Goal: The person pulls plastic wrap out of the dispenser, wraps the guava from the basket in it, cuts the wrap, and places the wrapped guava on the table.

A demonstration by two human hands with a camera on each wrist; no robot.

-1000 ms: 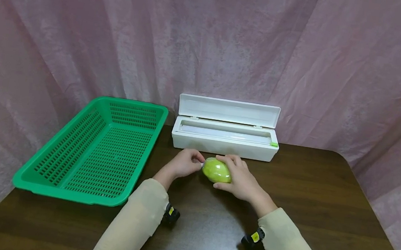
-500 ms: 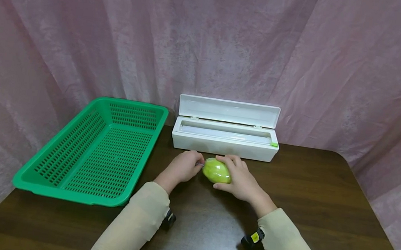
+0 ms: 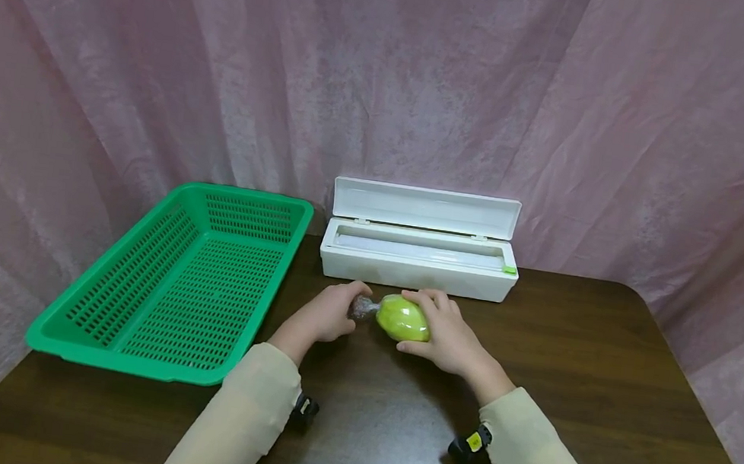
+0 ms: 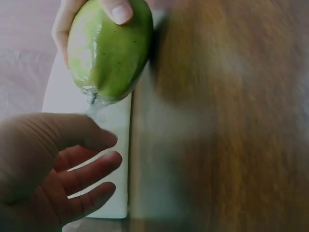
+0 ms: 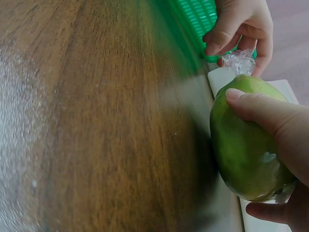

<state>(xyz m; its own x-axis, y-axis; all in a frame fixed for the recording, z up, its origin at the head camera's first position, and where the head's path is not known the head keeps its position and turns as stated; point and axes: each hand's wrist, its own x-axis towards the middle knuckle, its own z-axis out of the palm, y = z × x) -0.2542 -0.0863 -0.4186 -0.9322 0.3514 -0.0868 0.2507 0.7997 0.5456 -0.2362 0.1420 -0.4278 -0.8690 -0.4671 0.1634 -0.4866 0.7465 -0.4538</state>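
A green oval fruit (image 3: 401, 318) lies on its side on the table, wrapped in shiny cling film. My right hand (image 3: 448, 339) grips it from the right, thumb on the near side and fingers over the far side. From the fruit's left end sticks out a twisted, bunched tail of film (image 5: 239, 62). Around that tail my left hand (image 3: 323, 314) stands with thumb and fingers apart. In the left wrist view the left fingers (image 4: 91, 174) are spread and loosely bent, and the thumb hides part of the film tail.
Behind the hands stands a long white cling film dispenser (image 3: 415, 274), lid raised, a film roll inside. A green perforated basket (image 3: 225, 376) sits to the left on the brown wooden table (image 3: 600, 411). A pink curtain (image 3: 431, 78) hangs behind.
My left hand has loosened from the film tail and drawn back slightly to the left, so the bunched tail now shows. My right hand and the fruit have stayed in place.
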